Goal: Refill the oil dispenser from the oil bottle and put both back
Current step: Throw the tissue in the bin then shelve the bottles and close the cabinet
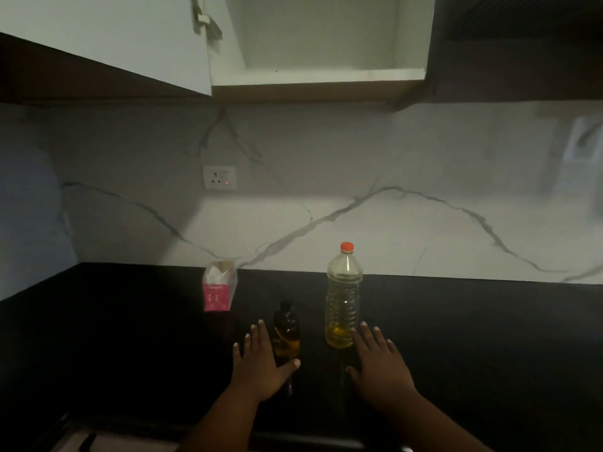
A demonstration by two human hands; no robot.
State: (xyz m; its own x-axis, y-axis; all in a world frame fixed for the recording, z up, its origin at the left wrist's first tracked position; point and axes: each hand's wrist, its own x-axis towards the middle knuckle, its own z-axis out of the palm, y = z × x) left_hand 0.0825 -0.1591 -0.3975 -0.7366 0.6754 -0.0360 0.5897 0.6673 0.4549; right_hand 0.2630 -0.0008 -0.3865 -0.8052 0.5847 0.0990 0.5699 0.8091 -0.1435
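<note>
The surface (114,337) is plain black. The wall (391,197) is white marble with grey veins. The oil bottle (343,298) is clear with a red cap and yellow oil. The dispenser (286,331) is dark amber. At 11 o'clock from it, the box (218,290) is pink and white.

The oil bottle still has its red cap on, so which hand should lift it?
Right. The right hand lies open beside the oil bottle; the left hand sits by the dark dispenser.
</note>
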